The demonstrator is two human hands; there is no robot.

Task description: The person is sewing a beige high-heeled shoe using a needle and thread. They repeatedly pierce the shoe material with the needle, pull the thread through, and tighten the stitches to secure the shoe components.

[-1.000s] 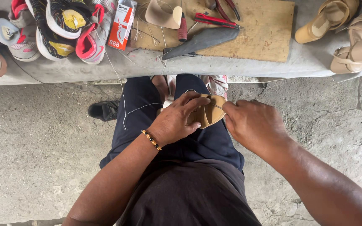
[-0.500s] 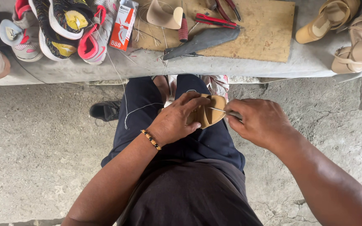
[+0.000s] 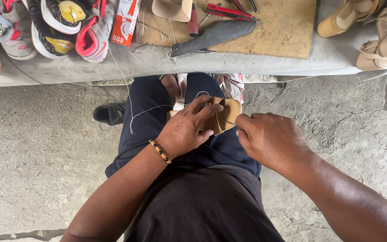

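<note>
Tan sandal stitched over the lap

The tan sandal (image 3: 222, 117) was gripped by the closed left hand (image 3: 187, 131); a thin needle (image 3: 229, 123) was pinched in the right hand (image 3: 272, 139). A slip could likely prick the left fingers (image 3: 209, 110), or the white thread (image 3: 133, 112) could be snagged.

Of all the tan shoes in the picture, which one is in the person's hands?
The tan sandal on the lap: the left hand grips it and the right hand works at it. The other tan sandals lie untouched on the bench.
</note>
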